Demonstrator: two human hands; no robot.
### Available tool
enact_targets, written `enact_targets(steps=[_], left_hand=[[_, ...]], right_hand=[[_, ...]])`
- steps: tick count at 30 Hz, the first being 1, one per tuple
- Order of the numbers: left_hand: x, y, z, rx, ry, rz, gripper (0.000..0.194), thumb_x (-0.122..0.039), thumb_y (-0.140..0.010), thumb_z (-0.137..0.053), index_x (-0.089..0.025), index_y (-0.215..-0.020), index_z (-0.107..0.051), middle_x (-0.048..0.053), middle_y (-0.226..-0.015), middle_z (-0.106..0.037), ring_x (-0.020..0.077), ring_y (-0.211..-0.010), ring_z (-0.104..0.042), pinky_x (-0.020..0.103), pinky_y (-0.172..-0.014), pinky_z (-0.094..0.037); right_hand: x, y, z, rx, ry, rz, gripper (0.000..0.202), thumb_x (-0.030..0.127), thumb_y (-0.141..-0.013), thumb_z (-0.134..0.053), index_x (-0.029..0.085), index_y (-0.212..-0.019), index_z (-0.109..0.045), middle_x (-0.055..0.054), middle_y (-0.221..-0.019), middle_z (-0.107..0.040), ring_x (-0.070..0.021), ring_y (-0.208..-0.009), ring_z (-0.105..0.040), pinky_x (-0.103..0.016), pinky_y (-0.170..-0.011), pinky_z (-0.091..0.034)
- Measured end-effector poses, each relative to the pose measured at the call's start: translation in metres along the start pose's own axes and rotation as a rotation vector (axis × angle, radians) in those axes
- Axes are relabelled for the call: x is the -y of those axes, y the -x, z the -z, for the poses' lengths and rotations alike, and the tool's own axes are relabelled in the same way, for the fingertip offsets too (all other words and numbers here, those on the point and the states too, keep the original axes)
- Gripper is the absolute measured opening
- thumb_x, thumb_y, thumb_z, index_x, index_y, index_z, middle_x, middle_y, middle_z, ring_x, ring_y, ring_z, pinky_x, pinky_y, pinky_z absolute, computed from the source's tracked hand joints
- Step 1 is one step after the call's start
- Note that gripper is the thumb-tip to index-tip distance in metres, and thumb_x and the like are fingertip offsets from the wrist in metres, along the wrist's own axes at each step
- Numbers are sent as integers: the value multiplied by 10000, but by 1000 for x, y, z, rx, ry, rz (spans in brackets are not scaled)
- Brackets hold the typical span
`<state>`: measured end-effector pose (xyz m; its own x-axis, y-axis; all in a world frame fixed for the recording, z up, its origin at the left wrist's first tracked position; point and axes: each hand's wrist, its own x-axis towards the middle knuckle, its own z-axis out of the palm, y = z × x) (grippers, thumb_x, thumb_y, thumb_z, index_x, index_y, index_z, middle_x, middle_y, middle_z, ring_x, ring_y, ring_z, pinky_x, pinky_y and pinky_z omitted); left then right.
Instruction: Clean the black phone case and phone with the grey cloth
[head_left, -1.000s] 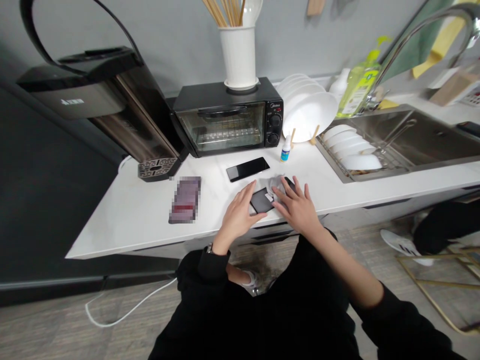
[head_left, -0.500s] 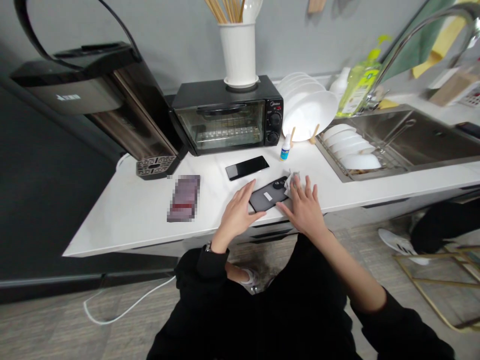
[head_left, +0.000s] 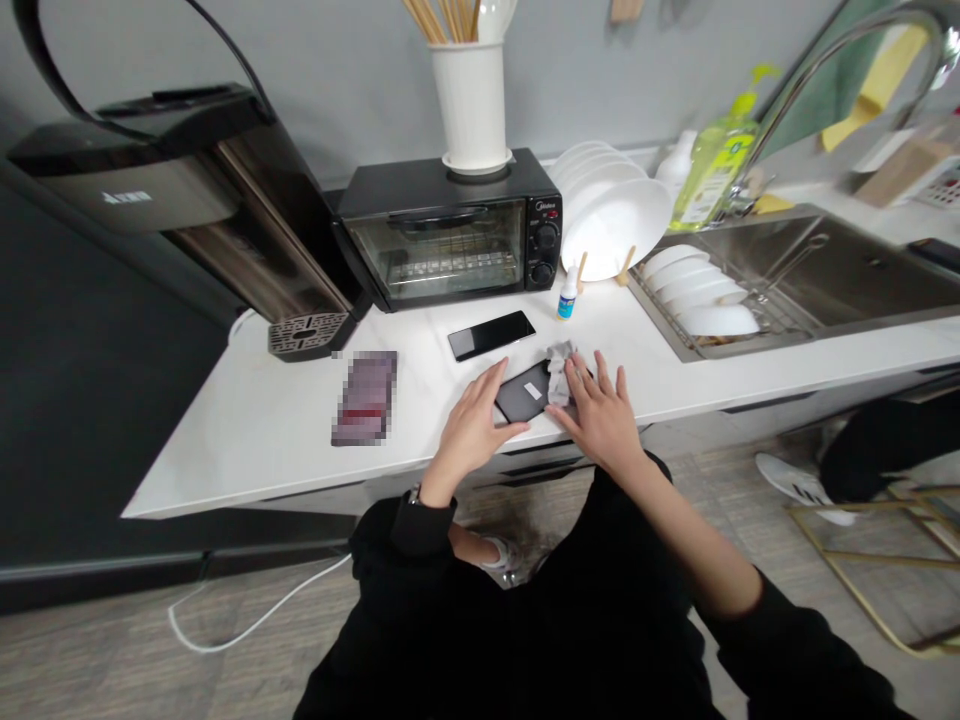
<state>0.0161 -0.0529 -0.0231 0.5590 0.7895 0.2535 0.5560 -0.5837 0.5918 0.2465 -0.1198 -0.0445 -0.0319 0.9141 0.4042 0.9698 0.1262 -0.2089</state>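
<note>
A dark phone lies back up on the counter near its front edge, a small white label on it. My left hand braces the phone's left end, thumb on the near side and fingers on the far side. Under the fingers of my right hand a crumpled light-grey cloth is pressed onto the phone's right part and hides the camera area. Behind them lies a second phone, its black screen up. A small white spray bottle with a blue label stands beyond the cloth.
A pixelated flat item lies to the left on the white counter. At the back stand a drinks machine, a toaster oven and racked plates. Bowls sit in the sink at right.
My right hand has slid the cloth leftward across the phone, so it now covers the camera area seen before. My left hand stays at the phone's left end.
</note>
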Motion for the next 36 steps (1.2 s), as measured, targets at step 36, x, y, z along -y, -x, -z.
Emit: enact_targets(steps=[36], left_hand=[[-1,1,3,5,13,-8,1006,-341,-884,-798,-308,-1690,-198,118,-1693,-403,305,-1537,-429,484,-1256,-387]], right_hand=[[28,-22,-6,75,-140,154,677,589,-1065,-466,109,-1537,-536,-177,-1636,-488,-387,-1602,-306,-665,-1273,-274]])
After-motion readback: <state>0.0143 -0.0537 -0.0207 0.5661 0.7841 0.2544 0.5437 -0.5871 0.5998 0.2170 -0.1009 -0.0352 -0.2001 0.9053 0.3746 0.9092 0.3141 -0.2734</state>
